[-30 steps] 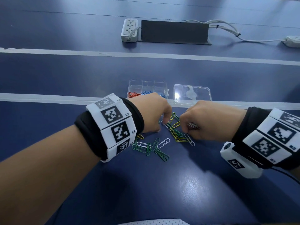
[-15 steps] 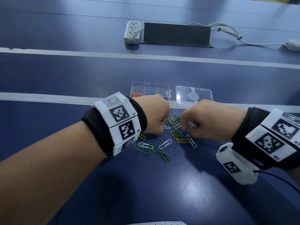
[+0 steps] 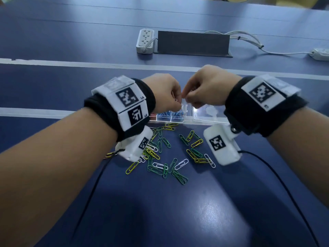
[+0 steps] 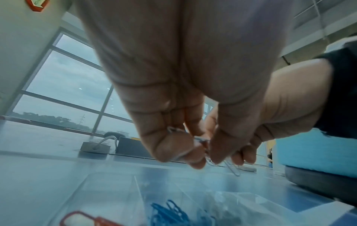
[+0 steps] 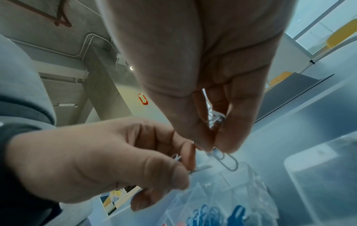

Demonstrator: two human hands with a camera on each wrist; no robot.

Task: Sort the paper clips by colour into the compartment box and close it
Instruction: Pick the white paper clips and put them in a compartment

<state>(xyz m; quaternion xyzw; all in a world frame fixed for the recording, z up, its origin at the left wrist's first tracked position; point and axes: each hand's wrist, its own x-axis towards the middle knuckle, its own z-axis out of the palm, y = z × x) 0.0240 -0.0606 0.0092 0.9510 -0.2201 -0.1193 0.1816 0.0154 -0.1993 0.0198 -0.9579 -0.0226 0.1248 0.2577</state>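
The left hand [image 3: 164, 93] hung over the compartment box [image 3: 170, 117], its fingers curled inward and pinching a few white paper clips [image 4: 173, 130] against the thumb. The right hand [image 3: 204, 90] met it knuckle to knuckle, fingers curled too, thumb and forefinger nipping a bunch of thin white wire clips; one white clip [image 5: 228, 160] dangled from its fingertips above the box. Both forearms reached in from the near edge, each wrist wrapped in a black band carrying white blocks printed with square black markers.

The box was of clear hard plastic, divided by thin walls; blue clips [image 3: 173, 114] filled the compartments under the hands and red clips [image 4: 77, 218] lay in one to the left. Its transparent lid [image 3: 208, 113] lay open flat to the right.

On the glossy dark-blue desk [image 3: 160, 211], just nearer than the box, sat a loose scatter of green, yellow and white clips [image 3: 167, 154]. Well beyond stood a white power strip [image 3: 145, 41] beside a long dark-grey panel [image 3: 193, 42], with pale cables trailing right.
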